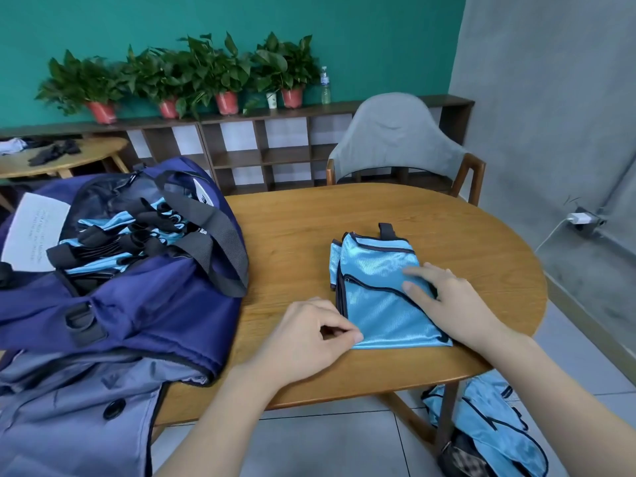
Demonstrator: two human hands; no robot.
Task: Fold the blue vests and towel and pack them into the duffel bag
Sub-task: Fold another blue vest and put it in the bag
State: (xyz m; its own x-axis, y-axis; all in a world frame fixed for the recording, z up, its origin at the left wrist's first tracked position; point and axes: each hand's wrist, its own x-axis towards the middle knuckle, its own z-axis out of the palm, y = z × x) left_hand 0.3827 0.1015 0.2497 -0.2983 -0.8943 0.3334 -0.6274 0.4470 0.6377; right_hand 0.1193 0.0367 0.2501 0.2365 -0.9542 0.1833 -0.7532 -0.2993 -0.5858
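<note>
A folded light-blue vest (375,287) with dark trim lies on the wooden table (292,235) in front of me. My left hand (309,335) pinches its near left corner between thumb and fingers. My right hand (451,304) lies flat on the vest's right side, fingers straight and pressing down. The navy duffel bag (144,304) stands open at the left of the table, with several folded blue vests (113,239) and black straps inside. More blue vests (488,418) lie in a heap on the floor under the table's right end.
A grey chair (395,139) stands at the far side of the table. A white sheet of paper (34,232) rests on the bag's left part. Behind are a low shelf with potted plants (192,74), a bottle (325,86) and a small side table (62,156).
</note>
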